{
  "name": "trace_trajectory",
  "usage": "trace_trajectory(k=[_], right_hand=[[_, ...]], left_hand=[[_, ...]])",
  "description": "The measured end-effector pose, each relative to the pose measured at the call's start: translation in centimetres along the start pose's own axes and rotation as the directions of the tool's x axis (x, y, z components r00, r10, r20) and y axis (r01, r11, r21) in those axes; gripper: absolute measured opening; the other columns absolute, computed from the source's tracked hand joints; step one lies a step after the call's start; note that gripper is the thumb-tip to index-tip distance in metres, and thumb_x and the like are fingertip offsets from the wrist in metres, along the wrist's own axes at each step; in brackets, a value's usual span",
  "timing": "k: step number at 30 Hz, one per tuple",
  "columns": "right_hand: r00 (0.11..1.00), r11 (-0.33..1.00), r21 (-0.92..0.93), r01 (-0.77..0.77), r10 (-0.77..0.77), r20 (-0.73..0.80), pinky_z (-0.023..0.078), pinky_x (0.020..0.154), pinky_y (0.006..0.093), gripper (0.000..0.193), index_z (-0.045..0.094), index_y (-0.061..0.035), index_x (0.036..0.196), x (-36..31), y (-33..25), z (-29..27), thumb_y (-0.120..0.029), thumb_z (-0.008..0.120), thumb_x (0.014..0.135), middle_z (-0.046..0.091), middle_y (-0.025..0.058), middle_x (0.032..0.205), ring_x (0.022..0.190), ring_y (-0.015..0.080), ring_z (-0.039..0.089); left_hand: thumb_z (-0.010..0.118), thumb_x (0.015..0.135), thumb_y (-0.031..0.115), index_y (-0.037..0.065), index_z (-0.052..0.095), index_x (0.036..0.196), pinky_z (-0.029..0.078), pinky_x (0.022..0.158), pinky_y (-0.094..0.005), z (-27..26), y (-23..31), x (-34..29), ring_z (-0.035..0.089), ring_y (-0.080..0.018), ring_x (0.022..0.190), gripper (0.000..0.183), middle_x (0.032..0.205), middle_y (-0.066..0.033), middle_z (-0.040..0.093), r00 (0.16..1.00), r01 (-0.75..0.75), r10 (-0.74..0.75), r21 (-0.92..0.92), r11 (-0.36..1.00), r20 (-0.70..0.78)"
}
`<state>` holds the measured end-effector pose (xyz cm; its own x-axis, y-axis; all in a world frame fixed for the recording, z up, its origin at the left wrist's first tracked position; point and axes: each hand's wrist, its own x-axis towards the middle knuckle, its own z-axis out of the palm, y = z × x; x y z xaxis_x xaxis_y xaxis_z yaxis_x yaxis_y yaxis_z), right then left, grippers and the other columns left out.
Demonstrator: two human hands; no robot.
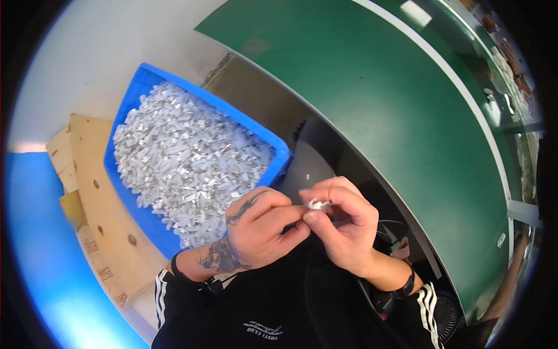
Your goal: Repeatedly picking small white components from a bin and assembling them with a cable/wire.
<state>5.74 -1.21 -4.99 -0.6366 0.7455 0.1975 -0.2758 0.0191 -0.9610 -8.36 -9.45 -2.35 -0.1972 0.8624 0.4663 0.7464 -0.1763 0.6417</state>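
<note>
Both hands meet in front of my chest, above the near right corner of a blue bin. Between the thumb and bent fingers of my right hand [349, 224] is a small white plastic piece [317, 204] with a shiny look. My left hand [261, 224] is closed in a pinch, its fingertips up against the left end of that piece; what they grip is hidden. The blue bin [226, 104] is heaped with many similar small white pieces [180, 157], some with silvery metal parts.
To the right stretches a green table [401, 122] with a white line. Wooden boards [104, 215] stand left of the bin. A tiny pale piece [307, 177] shows just beyond my hands, over a dark grey surface. A small white piece [501, 239] lies at the table's right.
</note>
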Motion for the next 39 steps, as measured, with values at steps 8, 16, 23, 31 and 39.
trace_trajectory(k=[8, 16, 23, 31, 39], right_hand=[[0.989, 0.988, -0.104, -0.112, 0.101, -0.110, 0.045, 0.060, 0.0237, 0.017, 0.069, 0.0003, 0.099, -1.6, -1.1, -3.2, -0.001, 0.067, 0.083, 0.063, 0.0073, 0.081, 0.068, 0.0113, 0.058], [0.996, 0.983, -0.171, -0.068, 0.077, 0.045, 0.042, 0.057, 0.0236, 0.009, 0.068, 0.0017, 0.091, -2.0, -1.6, -4.5, -0.003, 0.067, 0.084, 0.061, 0.0073, 0.076, 0.061, 0.0116, 0.053], [0.978, 0.980, -0.113, -0.162, 0.174, 0.114, 0.038, 0.053, 0.0240, 0.009, 0.068, 0.0014, 0.090, -2.3, -1.9, -5.1, -0.006, 0.067, 0.085, 0.058, 0.0052, 0.071, 0.058, 0.0089, 0.048], [0.877, 0.832, 0.301, -0.467, 0.393, 0.275, 0.046, 0.056, 0.0200, 0.014, 0.069, 0.0022, 0.092, -2.3, -2.8, -5.1, -0.011, 0.062, 0.090, 0.062, 0.0038, 0.080, 0.063, 0.0066, 0.055], [0.781, 0.603, 0.496, -0.625, 0.498, 0.377, 0.050, 0.053, 0.0224, 0.019, 0.065, 0.0071, 0.086, -2.4, -2.3, -5.9, -0.012, 0.066, 0.085, 0.065, 0.0144, 0.077, 0.056, 0.0143, 0.060]], left_hand=[[0.072, 0.072, -0.003, -0.001, 0.070, 0.093, 0.039, 0.059, -0.0222, 0.6, -0.6, 1.9, 0.051, -0.0098, 0.066, 0.022, 0.087, -0.0081, 0.059, 0.952, 0.291, -0.219, -0.410, 0.864, 0.215], [0.069, 0.074, -0.008, -0.002, 0.071, 0.089, 0.044, 0.062, -0.0222, 1.6, 0.1, 3.6, 0.058, -0.0122, 0.071, 0.016, 0.084, -0.0102, 0.063, 0.902, 0.358, -0.126, -0.551, 0.754, 0.414], [0.070, 0.072, -0.008, -0.002, 0.071, 0.086, 0.042, 0.056, -0.0222, 1.7, 0.5, 3.7, 0.057, -0.0112, 0.067, 0.015, 0.082, -0.0101, 0.063, 0.912, 0.332, -0.115, -0.542, 0.772, 0.395], [0.073, 0.073, -0.002, 0.000, 0.069, 0.086, 0.043, 0.061, -0.0239, 3.3, -0.4, 2.9, 0.054, -0.0116, 0.069, 0.014, 0.085, -0.0126, 0.061, 0.865, 0.502, -0.140, -0.822, 0.268, 0.482], [0.074, 0.074, 0.003, -0.001, 0.069, 0.088, 0.045, 0.067, -0.0252, 3.8, -0.8, 3.3, 0.055, -0.0118, 0.071, 0.015, 0.091, -0.0129, 0.060, 0.799, 0.583, -0.083, -0.735, 0.346, 0.595]])
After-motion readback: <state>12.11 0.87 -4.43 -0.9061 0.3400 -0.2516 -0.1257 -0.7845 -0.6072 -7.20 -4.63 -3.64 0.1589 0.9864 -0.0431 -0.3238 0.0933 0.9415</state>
